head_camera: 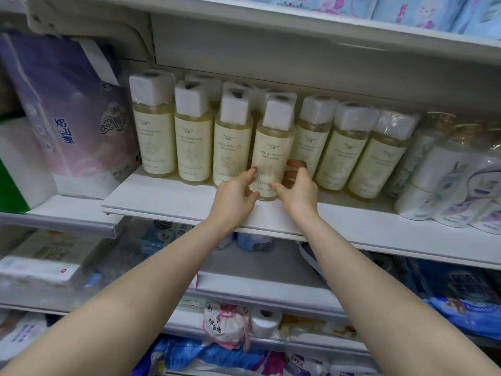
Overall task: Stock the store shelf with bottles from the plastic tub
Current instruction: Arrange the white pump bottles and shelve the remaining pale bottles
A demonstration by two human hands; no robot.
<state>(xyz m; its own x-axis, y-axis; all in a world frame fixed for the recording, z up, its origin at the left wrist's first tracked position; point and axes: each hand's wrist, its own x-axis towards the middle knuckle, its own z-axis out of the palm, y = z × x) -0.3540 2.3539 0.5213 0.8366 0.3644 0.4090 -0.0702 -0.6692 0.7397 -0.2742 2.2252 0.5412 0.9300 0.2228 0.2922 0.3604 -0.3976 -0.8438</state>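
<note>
Right fingers (296, 164) curl round the far right side of one bottle (272, 147), thumb laid across its lower front. Left fingertips (252, 172) are bent and pressed to the bottle's lower left edge, so it is clamped low down between both hands. Left hand (233, 198) and right hand (299, 189) sit close together, nearly touching beneath the label, both bare forearms reaching up from the near side. The bottle is pale yellow with a cream label and a white square cap under clear wrap. It stands roughly upright on the white shelf (168, 196), near the middle of a row of matching bottles (158, 137) and slightly nearer than its neighbours. More caps show in a second rank behind. A purple pack (73, 126) of tissue stands to the left of the row, and wrapped rolls (447, 185) lie stacked to the right. Assorted packets (225, 327) fill the lower shelves.
</note>
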